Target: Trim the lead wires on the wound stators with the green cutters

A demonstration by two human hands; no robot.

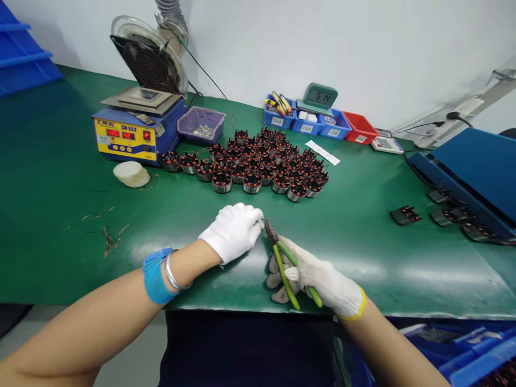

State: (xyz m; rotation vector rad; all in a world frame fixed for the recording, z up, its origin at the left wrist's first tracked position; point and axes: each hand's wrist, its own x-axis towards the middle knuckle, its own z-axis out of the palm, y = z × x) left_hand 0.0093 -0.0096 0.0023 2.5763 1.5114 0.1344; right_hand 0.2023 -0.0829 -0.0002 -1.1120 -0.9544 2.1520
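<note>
My left hand (236,231), in a white glove, is closed in a pinch above the green table. Whatever sits between its fingertips is hidden or too small to name; a thin dark strand shows just to their right. My right hand (322,277), gloved in white with grey fingers, grips green-handled pliers (280,263). The pliers' jaws point up and left, close beside the left fingertips. Beyond both hands stands a dense cluster of motor stators (252,184) with copper windings.
At the left are a blue-and-yellow soldering station (127,141), a fume extractor (151,62), a purple bin (201,124), a white round pad (131,174) and wire scraps (108,241). Small bins (308,124) and a clock (320,95) line the back. More stators (404,215) lie right, near a blue box (479,172).
</note>
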